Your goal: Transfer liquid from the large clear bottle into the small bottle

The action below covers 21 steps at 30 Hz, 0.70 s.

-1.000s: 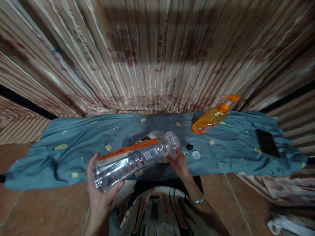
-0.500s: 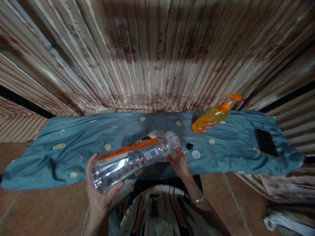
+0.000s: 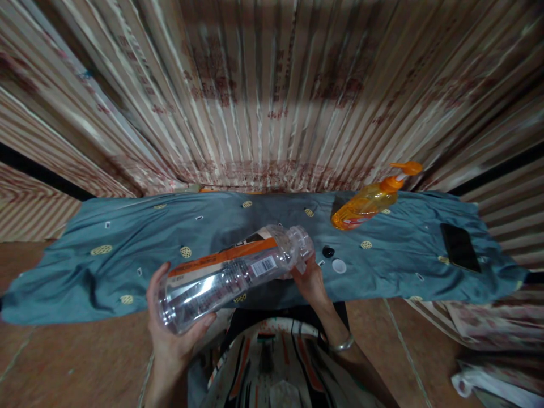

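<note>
A clear plastic bottle [image 3: 229,279] with an orange, black and white label lies tilted in the air between my hands, its open neck towards the right. Wrapped round its base is my left hand [image 3: 172,334], thumb along the near side. My right hand [image 3: 309,280] grips the bottle near its neck from below; some of its fingers are hidden behind the plastic. A small black cap [image 3: 328,251] and a white round lid [image 3: 339,266] lie on the cloth just right of my right hand.
The table wears a teal cloth [image 3: 140,226] with pineapple prints. An orange pump bottle [image 3: 361,207] stands at the back right. A black phone [image 3: 460,247] rests near the right end. Striped curtains [image 3: 272,96] hang close behind.
The view has shifted slightly. Both hands keep their hold on the bottle, which has hardly moved.
</note>
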Motion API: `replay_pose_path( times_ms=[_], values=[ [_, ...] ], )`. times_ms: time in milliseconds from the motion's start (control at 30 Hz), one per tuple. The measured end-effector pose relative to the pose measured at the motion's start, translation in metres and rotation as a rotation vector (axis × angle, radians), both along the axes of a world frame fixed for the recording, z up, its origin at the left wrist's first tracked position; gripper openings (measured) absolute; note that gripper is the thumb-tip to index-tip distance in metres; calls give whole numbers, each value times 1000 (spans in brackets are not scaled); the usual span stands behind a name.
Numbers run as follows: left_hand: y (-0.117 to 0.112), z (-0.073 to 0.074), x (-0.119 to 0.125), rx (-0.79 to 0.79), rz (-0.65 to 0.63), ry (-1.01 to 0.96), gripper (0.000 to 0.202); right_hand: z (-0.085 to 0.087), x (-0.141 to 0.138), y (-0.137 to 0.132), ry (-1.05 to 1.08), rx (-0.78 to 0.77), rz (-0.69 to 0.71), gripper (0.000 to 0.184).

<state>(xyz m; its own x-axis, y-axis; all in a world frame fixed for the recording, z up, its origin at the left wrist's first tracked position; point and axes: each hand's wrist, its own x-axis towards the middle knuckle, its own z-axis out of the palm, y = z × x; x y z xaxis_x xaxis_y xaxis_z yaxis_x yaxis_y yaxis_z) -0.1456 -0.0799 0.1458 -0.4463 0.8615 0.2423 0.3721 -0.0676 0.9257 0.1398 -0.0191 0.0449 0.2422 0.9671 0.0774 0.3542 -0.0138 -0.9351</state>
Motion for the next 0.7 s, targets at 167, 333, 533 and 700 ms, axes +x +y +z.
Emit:
replay_pose_path(
  times_ms=[167, 333, 533, 700],
  values=[
    [1, 5, 3, -22, -6, -23, 119, 1, 0, 0, -10, 10, -4, 59],
    [1, 7, 4, -24, -8, 9, 116, 0, 1, 0, -20, -15, 2, 62],
    [1, 2, -1, -13, -38, 37, 117, 0, 1, -1, -30, -16, 0, 57],
    [0, -2, -3, -12, -22, 24, 122, -2, 2, -1, -32, -14, -9, 58]
  ],
)
